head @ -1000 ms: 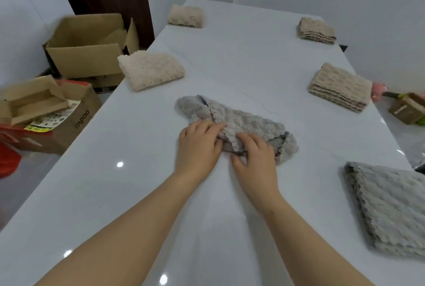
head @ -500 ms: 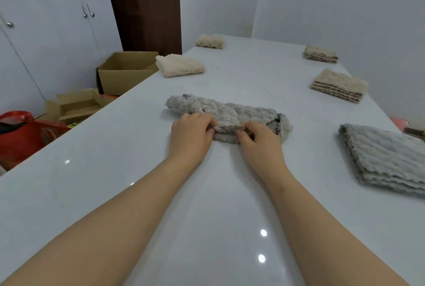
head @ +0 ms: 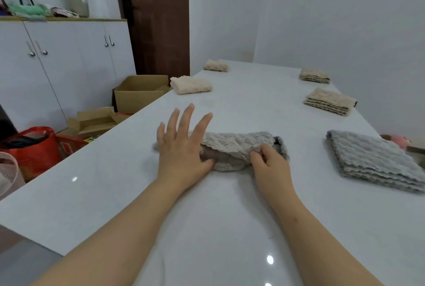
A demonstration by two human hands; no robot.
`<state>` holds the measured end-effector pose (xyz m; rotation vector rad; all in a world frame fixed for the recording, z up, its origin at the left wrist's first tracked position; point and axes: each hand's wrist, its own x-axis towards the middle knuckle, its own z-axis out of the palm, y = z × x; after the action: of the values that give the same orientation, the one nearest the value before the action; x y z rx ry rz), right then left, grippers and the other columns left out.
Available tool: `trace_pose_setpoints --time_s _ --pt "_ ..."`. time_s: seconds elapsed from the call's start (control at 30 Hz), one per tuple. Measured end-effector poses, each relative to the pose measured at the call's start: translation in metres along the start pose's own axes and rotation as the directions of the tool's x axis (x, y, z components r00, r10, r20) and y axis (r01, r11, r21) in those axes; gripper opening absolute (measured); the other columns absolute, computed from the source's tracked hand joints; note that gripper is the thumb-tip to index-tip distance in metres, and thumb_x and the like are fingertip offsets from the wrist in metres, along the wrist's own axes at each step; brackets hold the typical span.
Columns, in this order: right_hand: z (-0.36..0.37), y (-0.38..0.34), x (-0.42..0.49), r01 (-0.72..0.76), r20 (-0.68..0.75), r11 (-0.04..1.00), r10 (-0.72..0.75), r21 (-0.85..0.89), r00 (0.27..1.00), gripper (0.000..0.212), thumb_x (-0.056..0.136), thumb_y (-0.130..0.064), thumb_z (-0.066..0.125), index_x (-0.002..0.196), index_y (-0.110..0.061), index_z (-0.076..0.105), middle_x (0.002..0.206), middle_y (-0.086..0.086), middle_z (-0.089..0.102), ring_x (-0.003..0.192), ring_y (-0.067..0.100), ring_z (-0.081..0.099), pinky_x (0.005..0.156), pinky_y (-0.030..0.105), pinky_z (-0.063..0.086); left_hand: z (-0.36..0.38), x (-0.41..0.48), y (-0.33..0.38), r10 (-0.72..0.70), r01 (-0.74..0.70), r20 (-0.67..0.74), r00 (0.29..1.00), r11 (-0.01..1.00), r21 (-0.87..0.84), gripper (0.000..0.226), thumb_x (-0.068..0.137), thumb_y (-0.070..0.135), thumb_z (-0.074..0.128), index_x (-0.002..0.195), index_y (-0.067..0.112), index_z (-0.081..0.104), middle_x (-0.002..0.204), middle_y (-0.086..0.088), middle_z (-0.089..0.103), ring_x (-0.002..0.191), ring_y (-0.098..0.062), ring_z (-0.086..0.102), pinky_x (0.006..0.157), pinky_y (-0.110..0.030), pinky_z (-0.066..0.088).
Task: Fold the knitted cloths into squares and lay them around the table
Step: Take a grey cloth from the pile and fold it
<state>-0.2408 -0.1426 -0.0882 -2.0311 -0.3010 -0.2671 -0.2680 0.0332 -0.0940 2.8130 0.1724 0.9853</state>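
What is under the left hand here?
The left end of the grey cloth, lying on the white table; a bit shows beside the left hand. How the cloth is folded beneath the palm is covered. The right hand pinches its near edge.

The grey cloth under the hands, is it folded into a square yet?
No, the grey cloth lies bunched in a long strip, the right hand pinching its edge.

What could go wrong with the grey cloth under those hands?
The grey cloth lies bunched in a long roll, so the square may come out lopsided. Only the right hand pinches it; the left hand has its fingers spread, so the fold might slip on the glossy table.
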Motion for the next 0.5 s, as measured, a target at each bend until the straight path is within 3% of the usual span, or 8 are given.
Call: trace_pose_setpoints --time_s 0.03,0.07,0.13,0.17,0.3,0.37,0.43,0.5 --pt "0.000 0.000 0.001 -0.005 -0.003 1.000 0.005 0.007 1.000 0.036 0.090 -0.011 0.047 0.061 -0.016 0.026 0.057 -0.002 0.030 0.054 0.012 0.028 0.049 0.020 0.026 0.004 0.004 0.000 -0.003 -0.002 0.111 0.994 0.999 0.045 0.094 0.070 0.049 0.065 0.142 0.043 0.005 0.155 0.002 0.005 0.142 -0.022 0.000 0.112 -0.052 0.006" --pt "0.000 -0.001 0.001 -0.010 -0.003 1.000 0.010 0.011 1.000 0.036 0.090 -0.011 0.047 0.061 -0.016 0.026 0.057 -0.002 0.030 0.054 0.013 0.027 0.049 0.020 0.026 0.007 0.008 0.000 -0.001 -0.012 0.218 0.976 0.998 0.055 0.094 0.074 0.050 0.061 0.143 0.044 -0.002 0.155 0.002 0.011 0.143 -0.023 0.004 0.112 -0.052 0.006" --pt "0.002 0.001 0.002 -0.013 0.000 1.000 0.013 0.011 1.000 0.035 0.090 -0.012 0.046 0.062 -0.016 0.026 0.057 -0.002 0.029 0.054 0.012 0.026 0.048 0.020 0.025 0.012 0.015 0.000 -0.012 0.024 0.374 0.927 0.999 -0.028 0.084 0.081 0.048 0.054 0.145 0.042 0.001 0.137 0.002 0.046 0.133 -0.023 0.034 0.107 -0.046 0.021" --pt "0.003 0.002 0.003 -0.008 0.005 1.000 0.008 0.008 1.000 0.035 0.090 -0.012 0.046 0.062 -0.016 0.025 0.057 -0.003 0.029 0.053 0.011 0.026 0.048 0.020 0.025 0.014 0.017 0.000 -0.022 0.048 0.385 0.923 0.997 -0.059 0.077 0.082 0.047 0.053 0.145 0.042 0.008 0.124 0.004 0.056 0.124 -0.022 0.043 0.101 -0.042 0.027" --pt "0.006 0.002 0.008 0.064 0.008 0.998 -0.064 -0.015 0.998 0.036 0.092 -0.012 0.047 0.062 -0.016 0.026 0.055 -0.004 0.031 0.050 0.006 0.032 0.049 0.019 0.027 0.019 0.019 -0.003 -0.029 0.036 0.156 0.987 0.998 -0.042 0.042 0.083 0.035 0.056 0.124 0.037 0.049 0.107 0.007 0.066 0.106 -0.023 0.054 0.084 -0.035 0.030" --pt "0.008 0.001 0.011 0.120 -0.006 0.993 -0.120 -0.012 0.993 0.034 0.092 -0.012 0.048 0.062 -0.015 0.032 0.054 -0.004 0.034 0.052 0.004 0.036 0.051 0.018 0.029 0.019 0.021 -0.010 0.041 -0.041 -0.095 0.995 0.999 0.004 0.040 0.072 0.018 0.064 0.110 0.030 0.061 0.092 0.005 0.069 0.091 -0.025 0.057 0.076 -0.034 0.028" --pt "0.009 -0.002 0.010 0.176 -0.034 0.984 -0.175 0.018 0.984 0.025 0.092 -0.010 0.050 0.067 -0.013 0.046 0.057 -0.005 0.042 0.058 0.003 0.042 0.054 0.015 0.032 0.020 0.024 -0.020 0.109 -0.090 -0.344 0.932 0.993 0.071 0.049 0.062 0.007 0.062 0.107 0.025 0.061 0.088 0.002 0.068 0.087 -0.022 0.050 0.076 -0.034 0.027" --pt "0.009 -0.004 0.010 0.214 -0.098 0.975 -0.208 0.056 0.973 0.018 0.091 -0.009 0.051 0.074 -0.015 0.054 0.064 -0.009 0.052 0.064 -0.002 0.048 0.060 0.010 0.035 0.023 0.025 -0.021 0.202 -0.159 -0.365 0.909 0.976 0.146 0.058 0.063 0.002 0.062 0.116 0.024 0.053 0.095 -0.001 0.065 0.094 -0.021 0.045 0.086 -0.039 0.030"
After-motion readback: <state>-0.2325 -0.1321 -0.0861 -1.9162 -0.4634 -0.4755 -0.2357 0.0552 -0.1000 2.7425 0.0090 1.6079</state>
